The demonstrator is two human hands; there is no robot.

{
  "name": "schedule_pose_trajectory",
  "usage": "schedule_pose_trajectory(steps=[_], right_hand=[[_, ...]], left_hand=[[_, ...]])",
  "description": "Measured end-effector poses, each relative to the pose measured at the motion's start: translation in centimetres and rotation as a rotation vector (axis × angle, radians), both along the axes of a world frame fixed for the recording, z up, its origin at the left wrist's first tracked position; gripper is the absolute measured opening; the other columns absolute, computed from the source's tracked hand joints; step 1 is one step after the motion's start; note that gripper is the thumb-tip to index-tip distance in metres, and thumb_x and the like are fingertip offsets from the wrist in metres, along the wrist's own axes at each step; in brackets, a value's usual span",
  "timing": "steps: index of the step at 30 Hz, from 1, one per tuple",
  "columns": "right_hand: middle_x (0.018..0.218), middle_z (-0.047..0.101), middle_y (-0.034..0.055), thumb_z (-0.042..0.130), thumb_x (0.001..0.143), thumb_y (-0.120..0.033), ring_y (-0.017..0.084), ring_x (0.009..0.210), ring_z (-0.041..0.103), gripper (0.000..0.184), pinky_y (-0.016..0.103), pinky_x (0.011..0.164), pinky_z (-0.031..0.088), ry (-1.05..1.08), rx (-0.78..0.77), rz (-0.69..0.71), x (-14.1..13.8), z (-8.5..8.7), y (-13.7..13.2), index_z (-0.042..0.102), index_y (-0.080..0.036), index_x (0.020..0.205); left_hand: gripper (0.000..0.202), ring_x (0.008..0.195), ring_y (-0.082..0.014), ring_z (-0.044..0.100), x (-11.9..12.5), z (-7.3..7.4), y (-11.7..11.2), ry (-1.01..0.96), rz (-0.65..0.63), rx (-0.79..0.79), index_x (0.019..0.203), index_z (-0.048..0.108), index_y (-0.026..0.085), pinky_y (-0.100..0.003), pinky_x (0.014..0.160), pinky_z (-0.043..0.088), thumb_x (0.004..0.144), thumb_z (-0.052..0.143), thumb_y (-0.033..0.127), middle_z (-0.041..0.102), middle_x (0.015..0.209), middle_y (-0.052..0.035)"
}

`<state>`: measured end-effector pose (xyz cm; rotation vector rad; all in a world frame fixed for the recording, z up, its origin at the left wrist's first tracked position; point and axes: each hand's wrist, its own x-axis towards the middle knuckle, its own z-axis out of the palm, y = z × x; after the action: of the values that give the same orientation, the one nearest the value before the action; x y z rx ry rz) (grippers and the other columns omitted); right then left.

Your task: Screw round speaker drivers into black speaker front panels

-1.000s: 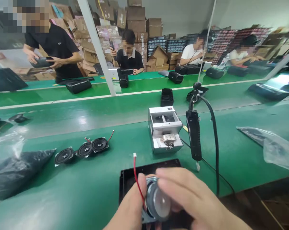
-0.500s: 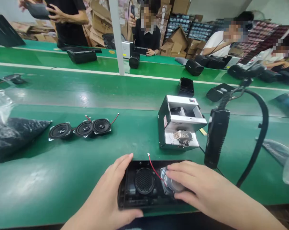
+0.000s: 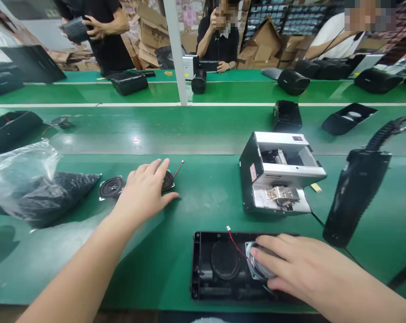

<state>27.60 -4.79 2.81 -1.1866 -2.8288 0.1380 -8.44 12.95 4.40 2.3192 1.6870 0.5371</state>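
Black plastic speaker case (image 3: 203,269) lies on the green bench (image 3: 203,215), a round speaker (image 3: 255,262) inside at right, gripped under the right hand's (image 3: 300,264) closed fingers; the left hand (image 3: 143,190) spreads its fingers over loose speakers (image 3: 111,187).

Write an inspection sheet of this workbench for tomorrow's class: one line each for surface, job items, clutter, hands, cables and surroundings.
Surface: green bench, with a white stripe beyond.
Job items: speaker in an open black case; two loose speakers further left.
Clutter: plastic-wrapped black bundle at left; screw feeder and electric screwdriver at right.
Hands: right hand rests on the speaker; left hand lies over the loose speakers.
Cables: red wire in the case; black cord from the screwdriver.
Surroundings: co-worker across the bench; cardboard boxes behind.
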Motion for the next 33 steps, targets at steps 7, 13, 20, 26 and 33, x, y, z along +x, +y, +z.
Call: schedule_pose_trajectory(steps=[7, 13, 20, 26, 33], right_hand=[[0.118, 0.076, 0.0044, 0.085, 0.092, -0.036, 0.025, 0.094, 0.078, 0.056, 0.039, 0.073, 0.07, 0.16, -0.066, -0.095, -0.3, 5.4, 0.1, 0.06, -0.028, 0.141], [0.145, 0.067, 0.0151, 0.059, 0.107, -0.052, 0.026, 0.117, 0.077, 0.063, 0.036, 0.095, 0.069, 0.83, -0.121, -0.352, -4.2, 5.3, -0.9, 0.04, -0.028, 0.162], [0.125, 0.079, 0.0017, 0.069, 0.103, -0.035, 0.019, 0.098, 0.078, 0.029, 0.029, 0.087, 0.068, 0.528, -0.078, -0.09, -8.4, 6.9, 1.7, 0.072, -0.038, 0.132], [0.131, 0.078, 0.0019, 0.065, 0.103, -0.025, 0.021, 0.109, 0.076, 0.028, 0.032, 0.097, 0.065, 0.435, -0.006, 0.075, -7.5, 6.4, 0.5, 0.068, -0.034, 0.129], [0.116, 0.08, 0.0028, 0.071, 0.092, -0.03, 0.022, 0.096, 0.079, 0.043, 0.034, 0.081, 0.067, 0.395, -0.041, -0.124, -5.5, 5.0, 1.2, 0.058, -0.028, 0.134]], left_hand=[[0.057, 0.126, -0.0454, 0.07, 0.9, 1.7, 0.7, -0.371, 0.076, -0.073, 0.132, 0.07, 0.022, -0.066, 0.115, 0.048, 0.087, 0.079, 0.055, 0.077, 0.125, -0.0159], [0.043, 0.113, -0.033, 0.08, 4.1, 2.7, -9.8, -1.326, -0.001, -0.486, 0.127, 0.063, 0.028, -0.045, 0.097, 0.066, 0.1, 0.07, 0.061, 0.078, 0.122, -0.006], [0.048, 0.067, -0.0177, 0.072, 6.3, 2.8, -14.3, -1.396, -0.022, -1.233, 0.11, 0.068, 0.021, -0.027, 0.059, 0.058, 0.107, 0.055, 0.067, 0.078, 0.099, -0.007], [0.059, 0.11, -0.0252, 0.072, 4.3, 2.6, -13.8, -0.947, -0.214, -0.896, 0.124, 0.071, 0.025, -0.037, 0.1, 0.058, 0.112, 0.035, 0.07, 0.076, 0.118, -0.0078], [0.104, 0.147, -0.0431, 0.055, 1.4, -1.1, -13.7, -0.591, -0.244, -0.289, 0.166, 0.038, 0.037, -0.06, 0.116, 0.052, 0.081, 0.079, 0.083, 0.046, 0.171, -0.0153]])
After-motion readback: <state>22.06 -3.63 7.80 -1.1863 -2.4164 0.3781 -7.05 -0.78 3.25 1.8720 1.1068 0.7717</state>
